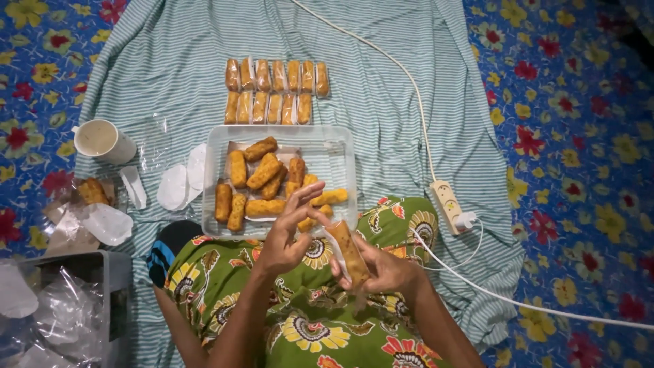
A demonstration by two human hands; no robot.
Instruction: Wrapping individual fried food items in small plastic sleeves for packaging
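Place: a home floor used for packing snacks
Signs: striped cloth (381, 75) over floral mat (579, 136); power strip (447, 203) right of the clear tray (340, 146)

Tray (214, 178) of fried rolls (264, 173) sitting on the cloth (381, 82), just before the knees. Two rows of wrapped rolls (276, 90) lying behind it. Cup (102, 141) standing to the left; power strip (447, 205) lying to the right. Right hand (381, 269) holding one roll (349, 252) over the lap, left hand (286, 235) beside it.

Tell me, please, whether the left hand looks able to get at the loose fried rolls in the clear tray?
Probably yes: the left hand is open and empty at the near rim of the clear tray, and the loose fried rolls lie uncovered just beyond it.
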